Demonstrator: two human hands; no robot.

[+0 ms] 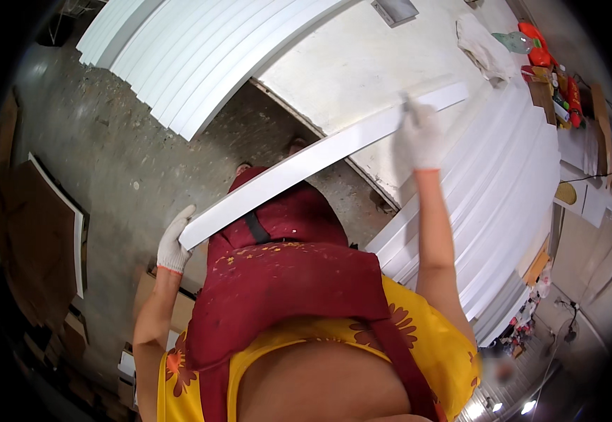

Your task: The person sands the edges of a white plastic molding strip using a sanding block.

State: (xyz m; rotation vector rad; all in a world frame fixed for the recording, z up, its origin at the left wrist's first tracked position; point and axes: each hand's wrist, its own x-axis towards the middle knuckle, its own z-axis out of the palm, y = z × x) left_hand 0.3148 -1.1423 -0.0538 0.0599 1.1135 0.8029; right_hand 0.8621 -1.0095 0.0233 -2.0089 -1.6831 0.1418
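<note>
A long white board (pixel 271 179) slants across the front of my body, from low on the left to high on the right. My left hand (pixel 176 240), in a white knit glove, grips its lower end. My right hand (pixel 418 137), gloved the same way, is over the board toward its far end and is smeared by motion. Its fingers look closed around a small greyish thing (pixel 407 104), too blurred to name. The far part of the board lies over a white worktable (pixel 320 67).
White strips (pixel 214 49) are stacked at the far left; more white strips (pixel 492 190) lie at the right. A white cloth (pixel 480 48), a clear bottle (pixel 513 42) and an orange-red container (pixel 537 46) sit at the far right. A brown panel (pixel 35 243) stands left.
</note>
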